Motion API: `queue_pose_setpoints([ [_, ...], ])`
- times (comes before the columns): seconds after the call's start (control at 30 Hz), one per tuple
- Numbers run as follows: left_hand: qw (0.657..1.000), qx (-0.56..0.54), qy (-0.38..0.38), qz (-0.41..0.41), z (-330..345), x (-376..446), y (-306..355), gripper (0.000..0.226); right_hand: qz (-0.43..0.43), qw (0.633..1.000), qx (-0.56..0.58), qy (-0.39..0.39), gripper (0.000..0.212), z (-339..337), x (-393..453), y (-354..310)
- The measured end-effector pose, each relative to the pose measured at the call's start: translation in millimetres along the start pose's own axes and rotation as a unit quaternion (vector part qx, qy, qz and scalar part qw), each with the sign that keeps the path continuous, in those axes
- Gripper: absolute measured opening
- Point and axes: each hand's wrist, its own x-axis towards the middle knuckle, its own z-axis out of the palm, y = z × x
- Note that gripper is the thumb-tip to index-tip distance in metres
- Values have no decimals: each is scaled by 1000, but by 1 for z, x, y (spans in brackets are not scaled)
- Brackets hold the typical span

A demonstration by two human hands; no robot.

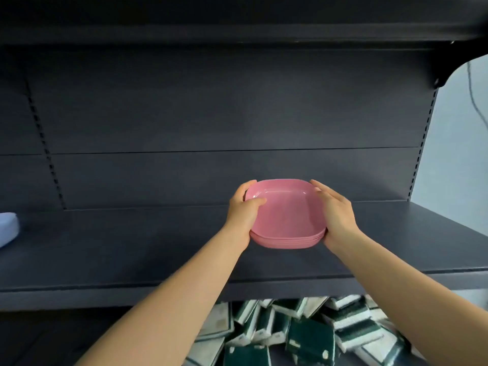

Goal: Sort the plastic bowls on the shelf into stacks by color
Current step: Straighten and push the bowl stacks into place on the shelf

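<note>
A stack of several pink plastic bowls (287, 215) is over the middle of the dark grey shelf (132, 241), tilted toward me so the inside of the top bowl shows. My left hand (244, 211) grips the stack's left rim, thumb curled over the top edge. My right hand (336, 213) lies against the stack's right side with fingers fairly straight along the rim. Whether the stack touches the shelf board I cannot tell. A pale blue bowl (8, 228) sits at the far left edge of the shelf, mostly cut off.
The shelf's dark back panel (237, 114) rises behind the bowls, and another shelf board (237, 19) hangs above. Below the shelf's front lip lie several green and white sponge packs (311, 334). A pale wall (459, 154) shows at the right.
</note>
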Motion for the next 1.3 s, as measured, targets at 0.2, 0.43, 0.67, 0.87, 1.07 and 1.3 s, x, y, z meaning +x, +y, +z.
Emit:
queue_pose_setpoints([
  [0.2, 999, -3, 6, -34, 102, 79, -35, 58, 27, 998, -46, -44, 53, -68, 121, -9],
  [0.43, 996, 14, 21, -80, 174, 142, -78, 62, 73, 990, -72, -91, 63, -116, 227, 6],
  [0.67, 993, 28, 23, -113, 204, 169, -109, 57, 93, 989, -70, -92, 64, -150, 271, 45],
  [0.87, 992, 43, 26, -113, 204, 176, -117, 57, 90, 987, -90, -97, 65, -150, 282, 51],
  [1.07, 993, 33, 45, -106, 209, 176, -118, 57, 82, 988, -94, -89, 65, -150, 287, 54],
  [1.3, 993, 32, 30, -106, 224, 182, -120, 57, 78, 990, -92, -74, 63, -160, 294, 48],
])
